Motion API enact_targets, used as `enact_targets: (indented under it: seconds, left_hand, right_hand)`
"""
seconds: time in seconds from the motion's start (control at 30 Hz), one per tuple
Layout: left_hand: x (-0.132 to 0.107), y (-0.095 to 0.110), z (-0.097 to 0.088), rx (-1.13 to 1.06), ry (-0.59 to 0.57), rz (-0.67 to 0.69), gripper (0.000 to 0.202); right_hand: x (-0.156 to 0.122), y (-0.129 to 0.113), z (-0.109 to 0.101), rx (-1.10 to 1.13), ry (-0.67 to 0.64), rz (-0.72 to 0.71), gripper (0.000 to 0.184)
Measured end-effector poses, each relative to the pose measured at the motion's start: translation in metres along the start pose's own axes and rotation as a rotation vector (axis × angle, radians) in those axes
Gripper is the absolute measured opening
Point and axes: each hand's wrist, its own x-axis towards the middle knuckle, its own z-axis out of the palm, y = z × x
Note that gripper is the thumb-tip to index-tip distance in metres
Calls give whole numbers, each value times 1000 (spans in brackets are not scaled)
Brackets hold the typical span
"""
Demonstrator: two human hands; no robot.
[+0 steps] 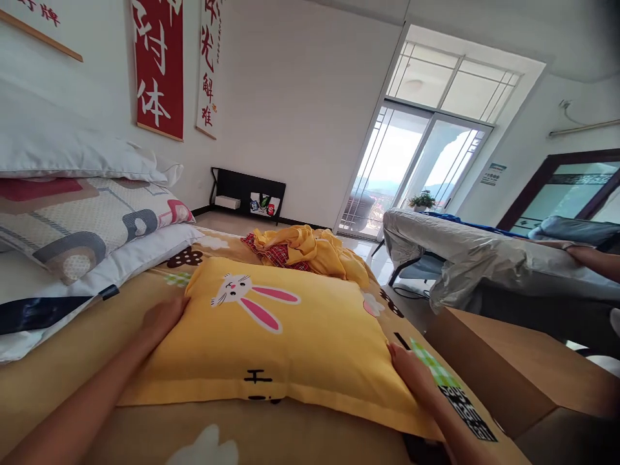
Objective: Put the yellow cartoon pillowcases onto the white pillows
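A plump yellow pillow (pixel 320 323) with a rabbit face and pink ears printed on it lies on the patterned bed sheet (pixel 329 429). At the pillow's left side, my left hand (pixel 166 316) is closed on the edge, its fingertips partly hidden. My right hand (pixel 409 368) grips the opposite edge, with the thumb and fingers pinched on the fabric. Just beyond the pillow sits a crumpled heap of yellow cloth (pixel 320 248), with red plaid fabric (pixel 278 252) showing beneath it.
Stacked pillows (pixel 111 219) stand at the left. A cardboard box (pixel 513 361) is beside the bed at the right. Behind it, a plastic-covered table (pixel 465 252) has another person's arm (pixel 598 258) over it. A black low rack (pixel 247 190) stands by the far wall.
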Motion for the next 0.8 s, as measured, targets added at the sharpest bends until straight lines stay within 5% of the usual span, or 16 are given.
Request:
enact_targets:
  seconds: [0.13,0.23,0.3,0.37,0.47,0.6,0.8]
  left_hand:
    - [16,30,-33,157,160,99,49]
    - [23,99,-48,66,285,319,53]
    - [23,150,-40,-20,283,440,52]
    - [20,189,-16,-94,234,420,51]
    - [18,209,23,-118,185,342,51]
    - [30,185,36,-121,145,330,50]
    - [23,129,11,-128,185,226,52]
  right_hand:
    - [19,-14,-58,-108,167,-5,38]
    - [32,-81,-93,-39,387,-146,46]
    - [35,-144,-92,82,395,-297,48]
    - [33,-199,-72,174,254,-390,50]
    - [27,-239,-37,212,166,-428,51]
    - [28,-214,-23,224,149,-372,56]
    - [29,-107,-12,282,224,-72,61]
